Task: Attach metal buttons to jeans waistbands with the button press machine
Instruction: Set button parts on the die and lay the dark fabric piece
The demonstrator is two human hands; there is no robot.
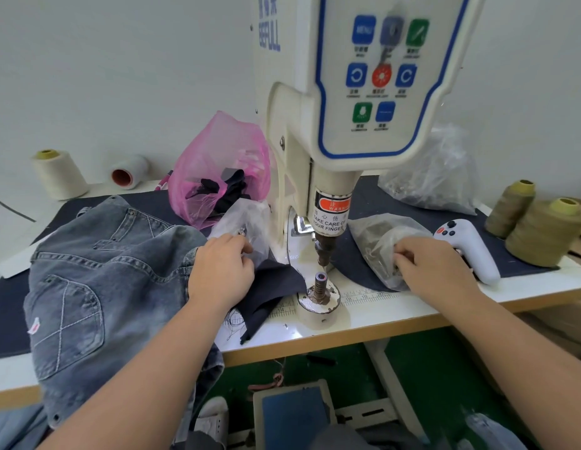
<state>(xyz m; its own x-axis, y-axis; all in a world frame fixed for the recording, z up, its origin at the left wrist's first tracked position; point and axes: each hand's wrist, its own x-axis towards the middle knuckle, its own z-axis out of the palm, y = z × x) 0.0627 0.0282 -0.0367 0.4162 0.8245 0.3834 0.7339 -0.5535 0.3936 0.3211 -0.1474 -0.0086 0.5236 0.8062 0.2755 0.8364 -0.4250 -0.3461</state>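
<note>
The cream button press machine (347, 92) stands at the middle of the table, its punch (324, 251) above the lower die (321, 280). Grey jeans (97, 274) lie heaped at the left, hanging over the front edge. My left hand (222, 267) reaches into a clear plastic bag (250, 222) left of the die, its fingers curled inside it. My right hand (435, 264) has its fingers curled in another clear bag of small metal parts (373, 241) right of the die. What the fingertips pinch is hidden.
A dark cloth scrap (269, 297) lies beside the die. A pink bag (217, 170) sits behind the jeans, a large clear bag (435, 177) at the back right. A white controller (467, 248) and olive thread cones (542, 232) are right; cream spools (58, 173) left. A foot pedal (292, 414) lies below.
</note>
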